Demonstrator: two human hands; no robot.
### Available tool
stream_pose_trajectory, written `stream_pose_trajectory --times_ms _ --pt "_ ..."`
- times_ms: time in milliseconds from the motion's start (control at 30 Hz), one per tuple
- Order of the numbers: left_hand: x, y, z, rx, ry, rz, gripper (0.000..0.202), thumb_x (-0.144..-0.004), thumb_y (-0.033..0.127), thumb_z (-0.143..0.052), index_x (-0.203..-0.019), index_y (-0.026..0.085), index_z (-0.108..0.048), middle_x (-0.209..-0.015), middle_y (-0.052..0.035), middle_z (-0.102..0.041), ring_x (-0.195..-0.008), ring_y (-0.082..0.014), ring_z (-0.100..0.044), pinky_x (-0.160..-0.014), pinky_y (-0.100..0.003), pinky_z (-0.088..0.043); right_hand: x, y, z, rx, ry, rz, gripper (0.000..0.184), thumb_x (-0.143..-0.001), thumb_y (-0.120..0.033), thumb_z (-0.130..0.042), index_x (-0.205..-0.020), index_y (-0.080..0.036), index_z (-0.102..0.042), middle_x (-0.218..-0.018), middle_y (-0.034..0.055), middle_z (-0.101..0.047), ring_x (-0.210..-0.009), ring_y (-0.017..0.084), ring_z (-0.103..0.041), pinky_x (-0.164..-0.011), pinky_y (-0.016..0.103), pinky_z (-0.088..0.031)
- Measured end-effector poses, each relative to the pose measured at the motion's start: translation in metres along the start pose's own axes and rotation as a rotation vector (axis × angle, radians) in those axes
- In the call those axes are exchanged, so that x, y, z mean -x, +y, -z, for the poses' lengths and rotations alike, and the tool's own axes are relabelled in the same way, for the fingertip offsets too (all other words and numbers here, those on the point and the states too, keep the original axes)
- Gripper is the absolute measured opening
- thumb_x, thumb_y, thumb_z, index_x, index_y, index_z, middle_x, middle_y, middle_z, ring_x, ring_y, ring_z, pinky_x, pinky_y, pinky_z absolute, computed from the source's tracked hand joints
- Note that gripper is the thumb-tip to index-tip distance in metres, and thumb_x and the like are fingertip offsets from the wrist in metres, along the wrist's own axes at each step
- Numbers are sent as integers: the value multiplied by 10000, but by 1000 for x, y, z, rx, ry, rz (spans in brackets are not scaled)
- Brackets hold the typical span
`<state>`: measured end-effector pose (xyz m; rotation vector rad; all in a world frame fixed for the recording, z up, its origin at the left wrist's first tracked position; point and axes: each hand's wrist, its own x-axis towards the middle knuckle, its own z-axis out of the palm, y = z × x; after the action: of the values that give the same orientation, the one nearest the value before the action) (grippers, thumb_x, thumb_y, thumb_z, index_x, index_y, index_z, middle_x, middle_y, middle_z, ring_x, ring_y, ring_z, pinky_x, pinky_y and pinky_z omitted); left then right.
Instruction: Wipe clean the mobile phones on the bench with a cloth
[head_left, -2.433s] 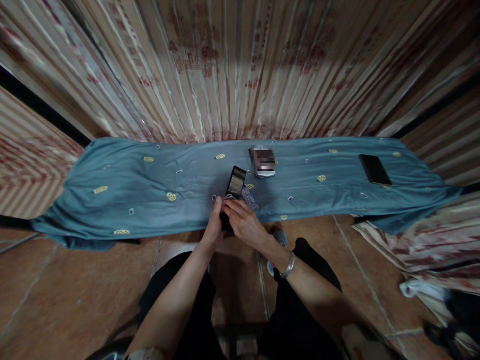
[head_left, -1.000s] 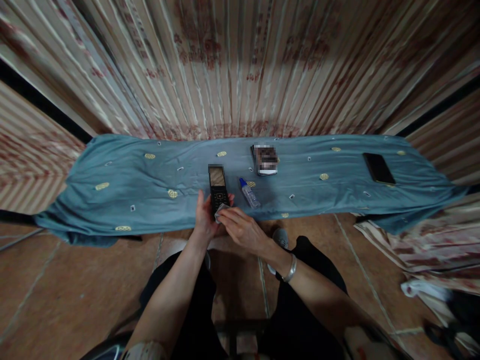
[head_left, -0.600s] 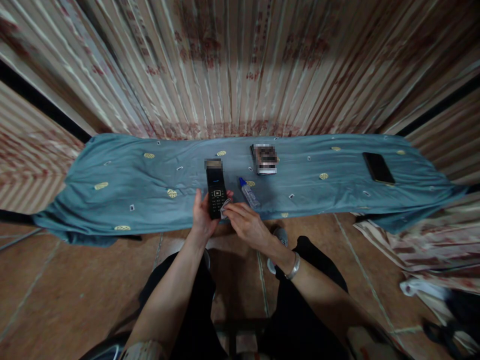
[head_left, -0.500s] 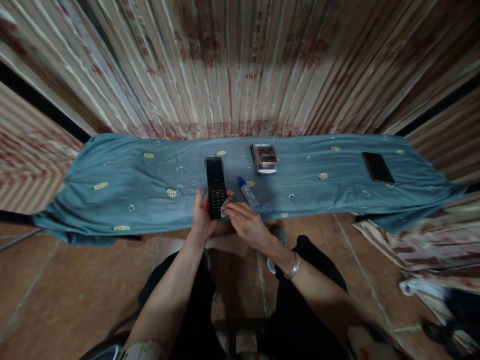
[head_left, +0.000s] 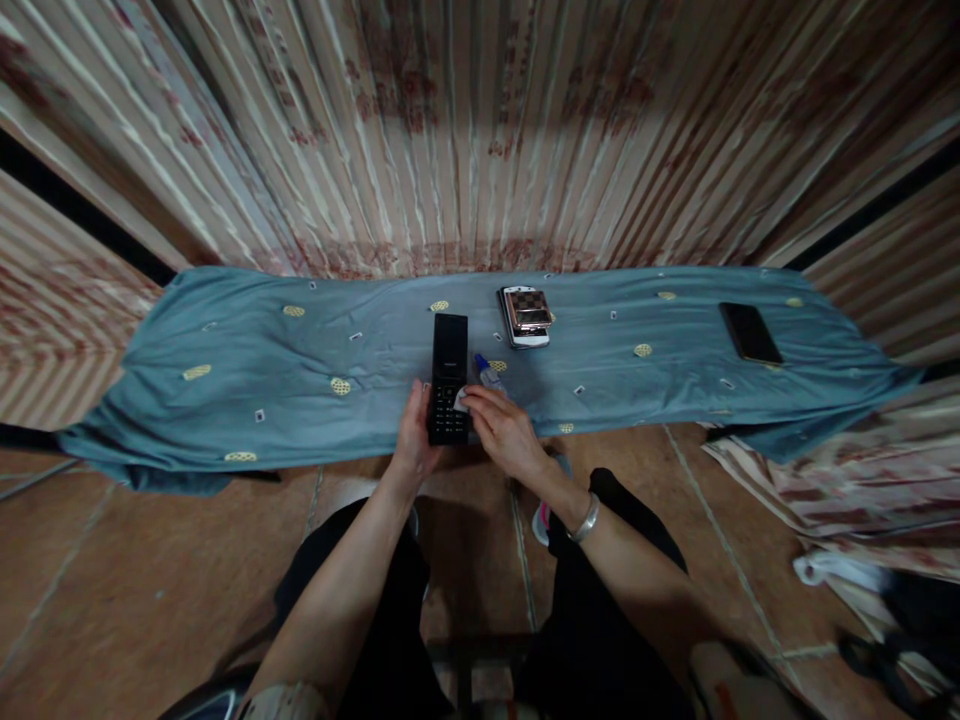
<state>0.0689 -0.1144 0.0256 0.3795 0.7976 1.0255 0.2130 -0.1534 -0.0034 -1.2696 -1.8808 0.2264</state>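
Observation:
My left hand (head_left: pixel 415 437) grips an unfolded black flip phone (head_left: pixel 450 365) from its left side, keypad and dark screen facing up. Between the fingertips of my right hand (head_left: pixel 508 432) is a small pale cloth (head_left: pixel 460 399), which lies against the right side of the keypad. Just beyond my right fingers, a clear bottle with a blue cap (head_left: pixel 489 372) rests on the table cover, partly hidden by the hand. Farther back sits a small stack of phones (head_left: pixel 526 317), the top one with a brown checked pattern.
A teal cloth with yellow prints (head_left: pixel 390 350) covers the long narrow table. Toward its right end lies a black smartphone (head_left: pixel 751 333). Pleated curtains (head_left: pixel 480 140) hang behind and at both sides. My knees are below the near edge, over a tiled floor (head_left: pixel 112 590).
The flip phone has shifted slightly right and stands straighter. My right hand has moved the cloth from the keypad's lower right edge up toward its middle right.

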Motion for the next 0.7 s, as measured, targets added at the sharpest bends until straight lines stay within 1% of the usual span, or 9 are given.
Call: stream_pose_trajectory --times_ms 100,200,333,500,700 --pt "1 -4 -3 -1 -7 -17 402 -919 515 -570 -946 140 -713 -937 -87 -761 -1016 -265 -708 -898 -377 -561 -2 4 0 29 3 -23 358 -975 -132 -438 -1203 -206 -704 -1254 108 -696 -1180 232 -640 -1076 461 -523" --pt "2 -7 -5 -13 -17 -29 377 -924 487 -573 -957 141 -719 -971 -84 -762 -1045 -267 -700 -917 -378 -552 -5 7 0 58 9 -31 347 -981 -144 -435 -1190 -191 -709 -1244 116 -695 -1154 243 -637 -1051 467 -533" --pt "2 -11 -5 -14 -39 -15 391 -938 482 -558 -1006 134 -723 -997 -86 -766 -1065 -255 -696 -928 -363 -542 -7 10 0 76 8 -32 357 -979 -135 -419 -1181 -163 -712 -1233 133 -699 -1155 257 -626 -1041 468 -532" --pt "0 -14 -2 -5 -30 6 376 -928 457 -586 -1069 135 -718 -1029 -85 -767 -1100 -244 -687 -965 -356 -524 -9 10 -3 56 -18 -57 382 -964 -122 -414 -1196 -174 -713 -1249 137 -692 -1166 265 -610 -1049 495 -524" --pt "2 -20 -3 -18 -26 -2 303 -873 393 -669 -1009 129 -724 -1005 -70 -764 -1130 -254 -673 -1002 -363 -510 -14 7 -6 49 6 -53 391 -956 -121 -416 -1194 -190 -719 -1244 118 -697 -1157 268 -614 -1058 503 -518"
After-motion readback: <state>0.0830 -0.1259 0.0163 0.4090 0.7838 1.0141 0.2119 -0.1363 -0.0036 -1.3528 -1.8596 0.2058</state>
